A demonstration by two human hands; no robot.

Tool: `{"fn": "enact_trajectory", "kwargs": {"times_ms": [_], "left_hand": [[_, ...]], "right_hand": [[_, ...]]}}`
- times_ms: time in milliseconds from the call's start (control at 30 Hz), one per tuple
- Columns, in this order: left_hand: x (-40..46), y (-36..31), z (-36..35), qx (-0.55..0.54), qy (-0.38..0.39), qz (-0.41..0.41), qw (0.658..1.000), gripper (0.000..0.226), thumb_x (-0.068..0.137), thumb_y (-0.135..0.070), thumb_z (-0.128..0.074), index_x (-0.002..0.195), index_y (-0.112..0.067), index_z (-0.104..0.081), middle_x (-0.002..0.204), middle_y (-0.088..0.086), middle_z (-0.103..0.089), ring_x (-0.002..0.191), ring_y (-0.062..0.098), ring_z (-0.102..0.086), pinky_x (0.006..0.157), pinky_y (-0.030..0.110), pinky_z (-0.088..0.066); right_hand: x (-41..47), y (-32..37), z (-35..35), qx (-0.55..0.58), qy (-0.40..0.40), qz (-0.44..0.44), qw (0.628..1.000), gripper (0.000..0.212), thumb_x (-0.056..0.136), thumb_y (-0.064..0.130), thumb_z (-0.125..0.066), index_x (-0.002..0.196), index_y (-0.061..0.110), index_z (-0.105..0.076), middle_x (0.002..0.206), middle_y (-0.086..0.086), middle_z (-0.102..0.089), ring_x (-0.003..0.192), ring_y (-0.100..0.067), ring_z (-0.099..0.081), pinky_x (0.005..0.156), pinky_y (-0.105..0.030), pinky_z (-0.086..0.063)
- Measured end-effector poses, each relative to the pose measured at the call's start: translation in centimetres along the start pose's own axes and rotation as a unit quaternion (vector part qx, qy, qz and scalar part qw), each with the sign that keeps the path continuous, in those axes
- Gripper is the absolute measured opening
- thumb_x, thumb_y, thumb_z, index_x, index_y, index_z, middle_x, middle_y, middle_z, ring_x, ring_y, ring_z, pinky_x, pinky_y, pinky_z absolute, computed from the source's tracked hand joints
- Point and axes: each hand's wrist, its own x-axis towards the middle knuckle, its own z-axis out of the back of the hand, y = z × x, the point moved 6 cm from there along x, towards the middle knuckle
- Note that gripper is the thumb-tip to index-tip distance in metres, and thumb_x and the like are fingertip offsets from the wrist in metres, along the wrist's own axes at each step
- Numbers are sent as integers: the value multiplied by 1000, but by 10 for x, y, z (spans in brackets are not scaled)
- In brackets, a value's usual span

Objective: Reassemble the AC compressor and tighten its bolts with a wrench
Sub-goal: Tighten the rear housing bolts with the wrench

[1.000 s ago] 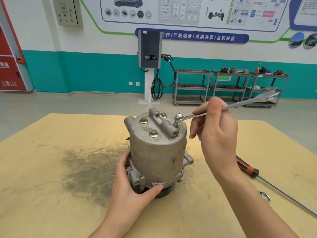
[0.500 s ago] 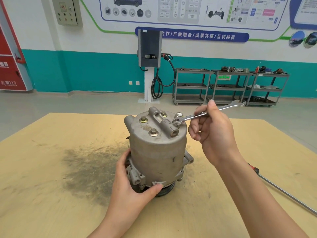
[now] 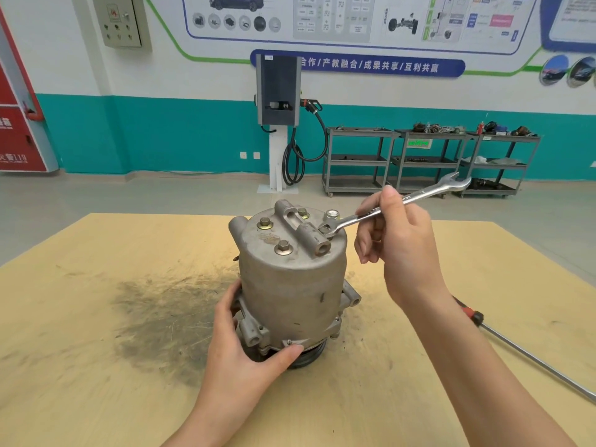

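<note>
The AC compressor (image 3: 292,282) is standing upright on the wooden table (image 3: 96,366), and the left hand (image 3: 245,353) is gripping its base, thumb pressing across the near flange. The right hand (image 3: 404,250) is holding a combination wrench (image 3: 396,204), its ring end sitting over a bolt (image 3: 325,230) on the compressor's top, right of the raised port block. A red-handled screwdriver (image 3: 516,346) is lying near the right edge.

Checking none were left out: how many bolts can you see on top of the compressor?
4: front-left bolt, rear-left bolt, rear-centre bolt, and one under the wrench's ring end. More may be hidden.
</note>
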Motion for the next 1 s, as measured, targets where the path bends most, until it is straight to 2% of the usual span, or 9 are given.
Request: {"fn": "enact_trajectory", "kwargs": {"times_ms": [133, 267, 367, 433, 500, 600, 700, 833, 1000], "left_hand": [[0, 0, 0, 11, 1, 8, 1000, 100, 40, -57, -86, 113, -82, -23, 121, -55, -38, 116, -25, -41, 88, 15, -39], [1, 1, 0, 15, 1, 9, 1000, 99, 40, -60, -84, 114, -82, -21, 120, -56, -36, 117, -26, -39, 91, 16, -38], [1, 1, 0, 11, 3, 12, 1000, 99, 39, -60, -84, 113, -82, -22, 120, -56, -36, 116, -26, -40, 89, 16, -39], [1, 1, 0, 9, 2, 11, 1000, 98, 40, -58, -84, 112, -83, -22, 120, -56, -37, 115, -25, -42, 88, 15, -40], [1, 0, 0, 7, 2, 9, 1000, 98, 40, -57, -84, 112, -82, -23, 120, -56, -37, 115, -26, -41, 86, 15, -40], [1, -1, 0, 7, 3, 6, 1000, 98, 40, -56, -84, 113, -82, -23, 120, -56, -37, 116, -27, -40, 84, 14, -41], [1, -1, 0, 4, 2, 9, 1000, 97, 41, -55, -84, 112, -82, -24, 120, -55, -38, 117, -24, -42, 85, 15, -41], [1, -2, 0, 4, 1, 8, 1000, 97, 40, -55, -84, 112, -83, -23, 120, -56, -37, 117, -25, -41, 85, 14, -41], [1, -2, 0, 5, 1, 5, 1000, 98, 40, -55, -84, 113, -82, -24, 120, -55, -38, 117, -25, -41, 86, 14, -40]], "right_hand": [[-4, -4, 0, -13, -39, 30, 999, 48, 107, 26, -30, 69, 15, -58, 41, -2, -46, 38, -16, -42, 40, -22, -34], [-15, 13, -6, -86, -47, 147, 984, 42, 103, 36, -34, 70, 20, -56, 43, -6, -47, 38, -14, -45, 44, -26, -38], [-25, 33, -16, -219, -27, 274, 936, 43, 99, 41, -39, 73, 12, -58, 46, 1, -49, 39, -18, -48, 41, -38, -40], [-33, 44, -24, -291, -20, 346, 892, 54, 100, 46, -39, 72, 5, -60, 49, 6, -47, 39, -13, -42, 39, -29, -37], [-37, 50, -27, -305, -22, 372, 876, 56, 100, 46, -38, 72, 3, -61, 50, 8, -46, 39, -11, -38, 39, -24, -33], [-29, 47, -16, -212, -37, 304, 928, 47, 100, 42, -40, 76, 6, -59, 48, -2, -51, 40, -16, -48, 41, -32, -37], [-15, 33, -2, -74, -44, 156, 984, 46, 103, 40, -33, 76, 12, -56, 49, -9, -52, 43, -13, -49, 44, -19, -35], [-5, 17, 0, 5, -22, 46, 999, 47, 100, 44, -32, 75, 12, -56, 49, -3, -54, 45, -17, -52, 41, -24, -34], [3, -4, 0, 55, 2, -56, 997, 47, 104, 39, -31, 77, 10, -55, 49, -7, -53, 43, -18, -50, 39, -25, -31]]}}
